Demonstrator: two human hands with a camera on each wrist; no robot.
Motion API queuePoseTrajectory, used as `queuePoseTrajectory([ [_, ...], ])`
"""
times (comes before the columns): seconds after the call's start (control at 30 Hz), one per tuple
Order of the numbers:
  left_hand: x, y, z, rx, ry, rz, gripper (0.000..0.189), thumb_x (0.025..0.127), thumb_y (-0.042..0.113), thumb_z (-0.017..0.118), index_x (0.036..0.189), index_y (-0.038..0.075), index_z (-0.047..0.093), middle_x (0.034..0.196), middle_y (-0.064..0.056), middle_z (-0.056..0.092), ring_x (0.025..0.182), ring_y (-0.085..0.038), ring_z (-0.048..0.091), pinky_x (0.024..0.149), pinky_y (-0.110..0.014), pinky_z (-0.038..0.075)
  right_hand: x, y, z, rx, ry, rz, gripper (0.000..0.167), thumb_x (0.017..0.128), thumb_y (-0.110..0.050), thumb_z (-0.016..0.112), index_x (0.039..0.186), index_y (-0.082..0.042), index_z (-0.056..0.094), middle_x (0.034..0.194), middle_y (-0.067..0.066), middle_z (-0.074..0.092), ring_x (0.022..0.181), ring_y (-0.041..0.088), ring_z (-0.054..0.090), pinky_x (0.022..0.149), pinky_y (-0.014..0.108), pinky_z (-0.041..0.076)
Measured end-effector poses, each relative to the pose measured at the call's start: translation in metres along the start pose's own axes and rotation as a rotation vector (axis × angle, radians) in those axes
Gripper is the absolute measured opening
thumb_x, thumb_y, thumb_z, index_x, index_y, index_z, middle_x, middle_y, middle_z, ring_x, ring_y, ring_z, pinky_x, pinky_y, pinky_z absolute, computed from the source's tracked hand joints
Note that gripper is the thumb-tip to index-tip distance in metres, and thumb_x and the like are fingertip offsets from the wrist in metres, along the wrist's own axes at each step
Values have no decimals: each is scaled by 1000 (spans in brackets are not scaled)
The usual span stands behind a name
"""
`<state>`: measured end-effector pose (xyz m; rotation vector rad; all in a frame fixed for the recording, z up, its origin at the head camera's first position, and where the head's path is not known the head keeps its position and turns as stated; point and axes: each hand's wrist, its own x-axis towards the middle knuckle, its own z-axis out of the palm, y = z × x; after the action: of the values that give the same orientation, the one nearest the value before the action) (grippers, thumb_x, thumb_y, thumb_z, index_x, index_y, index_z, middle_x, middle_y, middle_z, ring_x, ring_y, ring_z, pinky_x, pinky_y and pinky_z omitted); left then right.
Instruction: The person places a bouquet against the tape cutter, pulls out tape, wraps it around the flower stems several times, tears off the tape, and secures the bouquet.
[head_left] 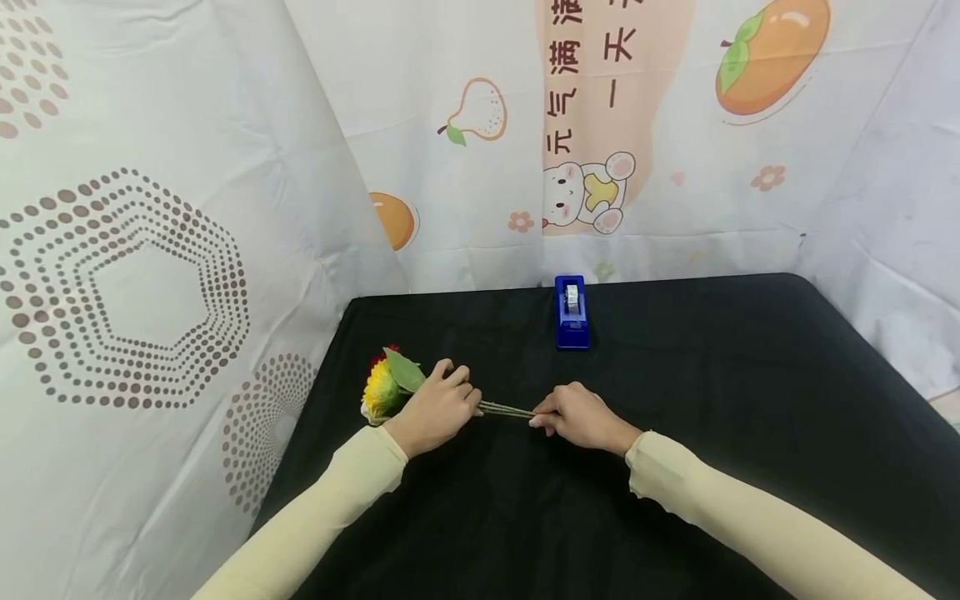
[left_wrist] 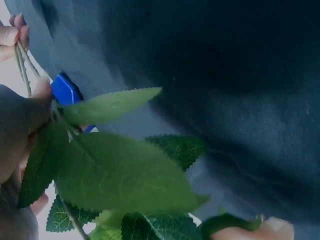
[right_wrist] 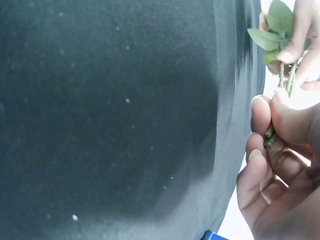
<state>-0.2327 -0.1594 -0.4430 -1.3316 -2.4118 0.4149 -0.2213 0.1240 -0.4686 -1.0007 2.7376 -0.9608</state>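
Flower heads (head_left: 378,387): just left of left hand (head_left: 438,406).
Leaves (head_left: 405,372): crowd that grip, partly blocking my left-wrist view of it.
Left hand: pinching stems (head_left: 506,409), probably to bunch them.
Right hand (head_left: 581,417): pinching stems near their ends, probably for straightness.
Tape dispenser (head_left: 572,325): beyond right hand, apart, obstructing nothing I see.

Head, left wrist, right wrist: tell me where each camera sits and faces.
Head: on the head, forward and down at the flowers; left hand, right hand and sleeves show.
Left wrist: on that wrist, towards leaves and cloth; both hands show partly.
Right wrist: on that wrist, at stems and cloth; both hands show.
Wrist views share stems, leaves, cloth.
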Motion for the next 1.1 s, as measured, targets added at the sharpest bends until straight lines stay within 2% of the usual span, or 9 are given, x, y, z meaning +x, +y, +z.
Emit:
queuePoseTrajectory([
  [0.13,1,4,-1,-47,-27,-48,19,104,25,63,98,14,77,93,3,75,89,-20,45,94,-46,34,0,0,-4,1,-12,0,14,98,-20,71,101,-13,83,78,-9,72,66,-3,60,62,25,51],
  [0.3,0,7,-2,-163,-66,-73,25,107,30,57,103,14,75,92,1,71,86,-20,40,83,-41,33,-1,2,-4,2,-23,30,14,98,-20,71,100,-12,83,78,-10,71,67,-2,61,63,25,50],
  [0.43,1,7,-3,-238,-103,-82,31,110,32,51,107,14,75,88,2,66,87,-20,38,83,-41,31,-3,4,-3,3,-28,63,14,98,-19,71,99,-12,82,82,-8,70,68,-1,60,64,25,50],
  [0.63,3,7,-6,-330,-89,-115,23,106,26,58,100,16,78,79,4,60,85,-19,34,82,-41,28,-6,1,-4,8,-49,54,16,100,-18,67,101,-11,81,79,-10,62,68,1,57,65,27,49],
  [0.77,6,7,-8,-353,-76,-138,20,104,23,62,94,20,79,74,6,54,84,-19,32,81,-41,27,-9,3,-5,-9,-64,30,18,102,-19,64,102,-12,81,77,-11,58,68,2,53,66,28,47],
  [0.87,7,8,-9,-361,-79,-143,20,104,22,62,95,22,80,75,6,55,84,-18,32,80,-41,26,-12,6,-4,-24,-58,6,18,103,-18,64,102,-11,81,77,-12,57,69,2,53,68,28,47],
  [1.1,7,16,-7,-354,-60,-116,21,106,27,60,106,20,79,78,5,56,83,-18,32,79,-39,26,-24,11,-8,-126,9,-50,13,100,-19,69,99,-16,81,76,-16,55,79,7,51,75,33,46],
])
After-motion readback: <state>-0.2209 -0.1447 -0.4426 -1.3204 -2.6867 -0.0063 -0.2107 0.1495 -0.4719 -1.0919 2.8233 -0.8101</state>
